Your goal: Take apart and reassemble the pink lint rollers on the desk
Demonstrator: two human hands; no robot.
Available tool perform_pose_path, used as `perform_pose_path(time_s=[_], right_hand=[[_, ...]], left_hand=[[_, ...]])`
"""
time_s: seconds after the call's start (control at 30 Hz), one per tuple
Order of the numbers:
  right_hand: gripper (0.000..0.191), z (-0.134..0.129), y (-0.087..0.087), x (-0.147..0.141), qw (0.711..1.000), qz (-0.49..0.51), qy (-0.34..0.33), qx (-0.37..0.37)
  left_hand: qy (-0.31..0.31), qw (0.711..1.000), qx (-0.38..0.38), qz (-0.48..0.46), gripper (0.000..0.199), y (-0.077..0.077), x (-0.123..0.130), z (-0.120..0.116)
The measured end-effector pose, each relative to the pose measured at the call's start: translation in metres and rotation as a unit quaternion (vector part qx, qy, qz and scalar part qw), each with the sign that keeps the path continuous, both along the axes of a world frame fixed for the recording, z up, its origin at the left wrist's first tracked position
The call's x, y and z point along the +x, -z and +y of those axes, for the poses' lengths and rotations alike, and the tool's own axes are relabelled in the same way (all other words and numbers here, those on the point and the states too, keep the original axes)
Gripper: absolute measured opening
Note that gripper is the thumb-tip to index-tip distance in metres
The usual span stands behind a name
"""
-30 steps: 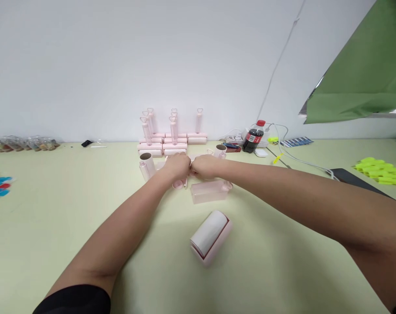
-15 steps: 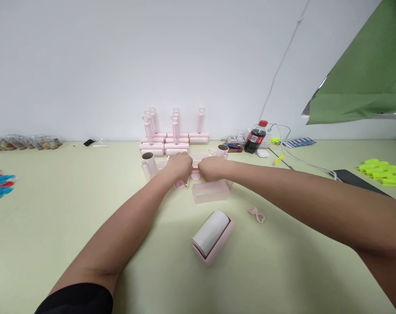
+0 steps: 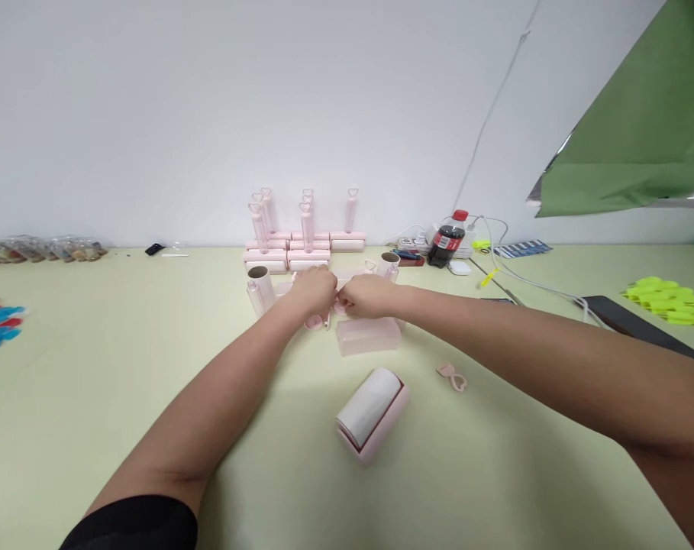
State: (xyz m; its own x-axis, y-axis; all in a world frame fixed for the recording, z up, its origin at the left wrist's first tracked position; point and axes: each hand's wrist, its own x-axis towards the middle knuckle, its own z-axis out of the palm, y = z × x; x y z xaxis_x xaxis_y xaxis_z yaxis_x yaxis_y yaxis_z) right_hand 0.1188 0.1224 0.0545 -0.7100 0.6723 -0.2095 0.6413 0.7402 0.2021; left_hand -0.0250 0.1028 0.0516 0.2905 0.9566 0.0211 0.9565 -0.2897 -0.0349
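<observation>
Pink plastic roller parts [image 3: 313, 323] sit clustered under and around both hands, beyond the white paper roll in a pink plastic case [image 3: 369, 409] (just "the roll" below).

Matte pale-green tabletop [image 3: 123, 344]: under everything, roll near its front middle. Plain white wall [image 3: 180, 114]: far behind the roll. Green hanging sheet [image 3: 633, 130]: high, far right of the roll. Stacked pink-and-white roller units with upright heart-topped handles [image 3: 309, 248]: well behind the roll, slightly left, close to the wall. Flat black slab [image 3: 638, 325]: right of and beyond the roll, past the right forearm [image 3: 524, 336]. Heaped neon-yellow plastic pieces [image 3: 661, 302]: far right of the roll. Dark cola bottle with red cap [image 3: 447, 241]: beyond the roll, to the right.

Translucent pink rectangular box [image 3: 369, 337]: just beyond the roll, not touching it.

Left hand [image 3: 317, 290]: beyond the roll, slightly left; back up, fingers curled over pink parts. Can't tell if it grips one. Right hand [image 3: 368, 296]: straight beyond the roll, close beside the left; fingers curled down at a small round pink piece [image 3: 340, 308]. Contact hidden, can't tell if it's pinched.

Pink heart-looped plastic piece [image 3: 452, 376]: right of the roll, slightly beyond, well apart from both hands.
</observation>
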Motion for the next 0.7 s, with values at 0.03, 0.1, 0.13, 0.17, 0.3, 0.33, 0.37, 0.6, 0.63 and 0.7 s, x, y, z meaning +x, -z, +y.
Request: perform_pose_path(time_s=[0.03,0.1,0.13,0.17,0.3,0.33,0.37,0.6,0.63,0.7], right_hand=[[0.023,-0.001,0.0006,-0.0007,1.0,0.003,-0.01,-0.006],[0.023,-0.0015,0.0026,-0.0018,1.0,0.006,-0.025,-0.014],[0.023,-0.001,0.0037,-0.0021,0.999,0.006,-0.031,-0.015],[0.023,-0.0001,0.0049,-0.0024,0.999,0.006,-0.035,-0.015],[0.024,0.0052,0.0083,-0.0032,0.999,0.001,-0.045,-0.01],[0.024,0.0062,0.0085,-0.0034,0.999,-0.001,-0.047,-0.01],[0.024,0.0069,0.0084,-0.0037,0.999,-0.003,-0.05,-0.01],[0.026,0.0068,0.006,-0.0056,0.998,0.001,-0.061,0.002],[0.027,0.0071,0.0066,-0.0057,0.998,0.003,-0.055,0.006],[0.028,0.008,0.0084,-0.0059,0.999,0.006,-0.045,0.011]], left_hand=[[0.001,1.0,0.0,-0.001,0.021,-0.0001,-0.0002,0.0001],[0.002,1.0,0.002,-0.004,0.023,0.0002,-0.0006,0.0004],[0.002,1.0,0.002,-0.005,0.023,0.0006,-0.0008,0.0006],[0.002,1.0,0.003,-0.007,0.024,0.0011,-0.001,0.0009],[0.004,1.0,0.006,-0.012,0.025,0.0033,-0.0023,0.0026],[0.005,1.0,0.006,-0.014,0.025,0.0037,-0.0027,0.0031],[0.005,1.0,0.007,-0.015,0.026,0.0041,-0.0031,0.0036],[0.011,1.0,0.005,-0.017,0.021,0.0074,-0.0038,0.0071],[0.011,1.0,0.005,-0.018,0.02,0.0077,-0.0035,0.0071],[0.012,1.0,0.003,-0.021,0.018,0.007,-0.003,0.0064]])
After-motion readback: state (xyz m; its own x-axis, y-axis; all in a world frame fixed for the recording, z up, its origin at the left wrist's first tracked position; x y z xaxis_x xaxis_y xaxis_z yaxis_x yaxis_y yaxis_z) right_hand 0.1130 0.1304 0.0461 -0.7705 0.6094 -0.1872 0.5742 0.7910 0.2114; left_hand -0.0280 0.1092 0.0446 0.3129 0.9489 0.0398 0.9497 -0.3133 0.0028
